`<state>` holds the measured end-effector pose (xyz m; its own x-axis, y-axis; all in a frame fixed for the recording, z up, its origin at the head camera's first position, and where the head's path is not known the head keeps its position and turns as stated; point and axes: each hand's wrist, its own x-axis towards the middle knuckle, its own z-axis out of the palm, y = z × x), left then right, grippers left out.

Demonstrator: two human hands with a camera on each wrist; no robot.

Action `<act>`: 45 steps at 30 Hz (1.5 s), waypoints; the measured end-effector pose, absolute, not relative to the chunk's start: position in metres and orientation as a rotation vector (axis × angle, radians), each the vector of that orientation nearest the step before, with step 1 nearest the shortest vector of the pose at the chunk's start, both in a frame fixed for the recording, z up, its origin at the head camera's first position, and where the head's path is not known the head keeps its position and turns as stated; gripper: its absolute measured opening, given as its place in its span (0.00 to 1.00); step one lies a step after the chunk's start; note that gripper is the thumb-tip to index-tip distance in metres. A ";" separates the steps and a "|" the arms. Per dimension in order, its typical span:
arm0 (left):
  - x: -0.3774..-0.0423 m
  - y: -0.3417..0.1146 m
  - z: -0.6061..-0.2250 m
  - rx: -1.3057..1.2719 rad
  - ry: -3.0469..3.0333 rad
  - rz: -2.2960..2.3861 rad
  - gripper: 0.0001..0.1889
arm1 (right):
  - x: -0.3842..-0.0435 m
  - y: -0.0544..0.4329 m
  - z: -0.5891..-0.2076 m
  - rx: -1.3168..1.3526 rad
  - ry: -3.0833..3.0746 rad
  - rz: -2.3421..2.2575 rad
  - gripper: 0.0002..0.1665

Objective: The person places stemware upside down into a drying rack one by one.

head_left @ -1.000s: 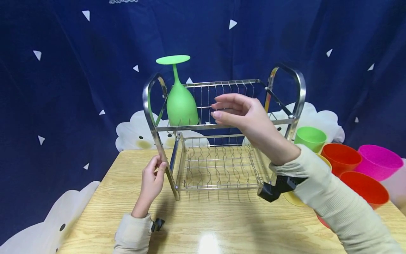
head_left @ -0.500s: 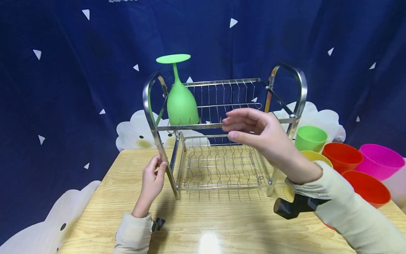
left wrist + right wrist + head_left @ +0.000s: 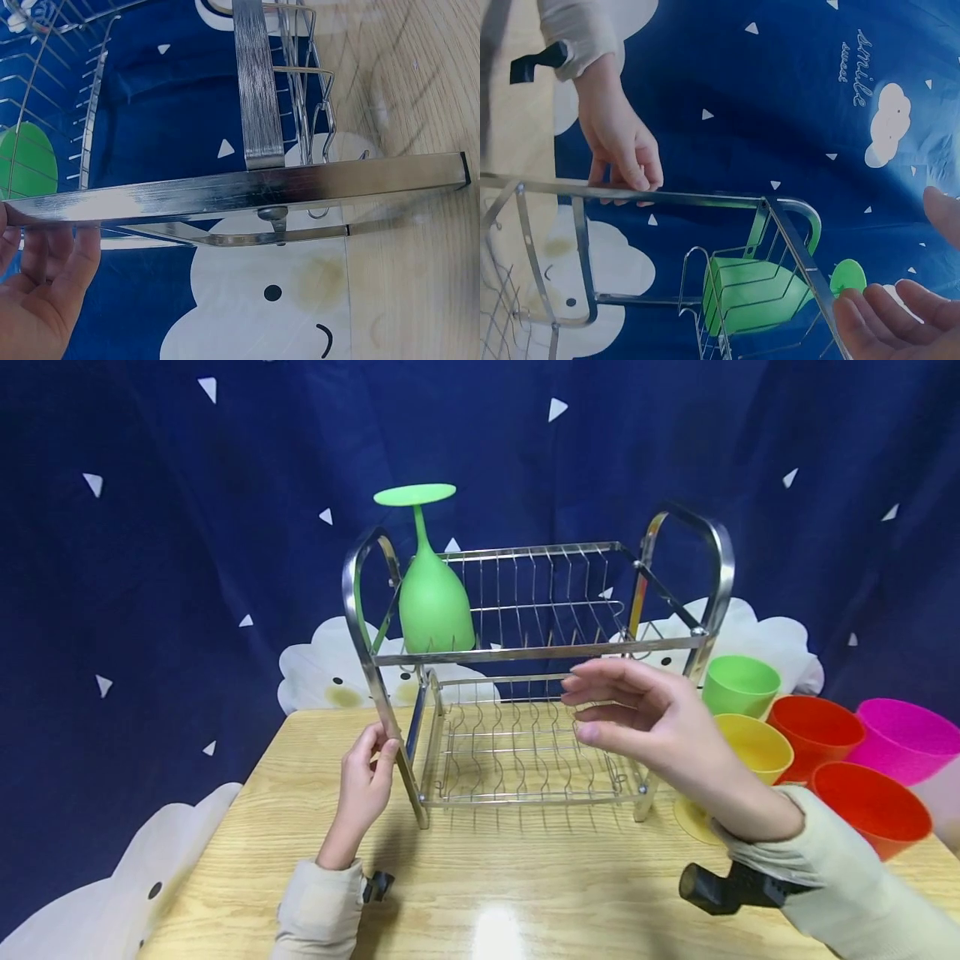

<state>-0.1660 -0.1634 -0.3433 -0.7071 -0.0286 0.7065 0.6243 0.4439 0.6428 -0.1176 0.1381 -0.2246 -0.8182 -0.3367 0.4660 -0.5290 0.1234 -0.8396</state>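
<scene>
Fingers of your left hand [image 3: 363,785] curl round the front left leg of the shiny metal dish rack [image 3: 536,652], down low near the table [image 3: 480,877]. You pinch that leg between your thumb and fingers. Your right hand [image 3: 660,727] hangs in the air in front of the rack, by its lower shelf. Its fingers are loose and a little apart, and they hold nothing. They do not touch the rack.

The rack stands on the table and has two shelves. A green goblet [image 3: 431,585] sits upside down on the top shelf, at the left end, with its flat foot up high. Just right of the rack are a green cup [image 3: 741,685], a yellow cup [image 3: 753,747], two red cups [image 3: 813,731] and a pink cup [image 3: 903,739].
</scene>
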 end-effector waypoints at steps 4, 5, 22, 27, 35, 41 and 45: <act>-0.168 -0.162 -0.343 -0.498 -2.047 -1.285 0.03 | -0.115 0.146 -0.231 0.866 -2.225 1.743 0.26; -0.168 -0.162 -0.343 -0.501 -2.046 -1.282 0.03 | -0.115 0.148 -0.233 0.865 -2.227 1.733 0.26; -0.166 -0.161 -0.343 -0.491 -2.053 -1.274 0.03 | -0.110 0.194 -0.281 0.821 -2.183 1.650 0.29; -0.167 -0.161 -0.344 -0.496 -2.049 -1.270 0.03 | -0.106 0.215 -0.286 0.747 -2.160 1.644 0.31; -0.166 -0.159 -0.346 -0.515 -2.051 -1.287 0.03 | -0.095 0.259 -0.297 0.495 -2.271 1.457 0.32; -0.166 -0.159 -0.345 -0.507 -2.065 -1.288 0.03 | -0.089 0.289 -0.308 0.435 -2.151 1.571 0.33; -0.166 -0.158 -0.345 -0.506 -2.063 -1.289 0.03 | -0.089 0.308 -0.317 0.477 -2.041 1.535 0.33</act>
<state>-0.1660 -0.1576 -0.3451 -0.7177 -0.0141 0.6962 0.6197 0.4432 0.6477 -0.0890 0.3085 -0.3174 -0.7932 0.0384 0.6077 -0.5733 0.2896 -0.7665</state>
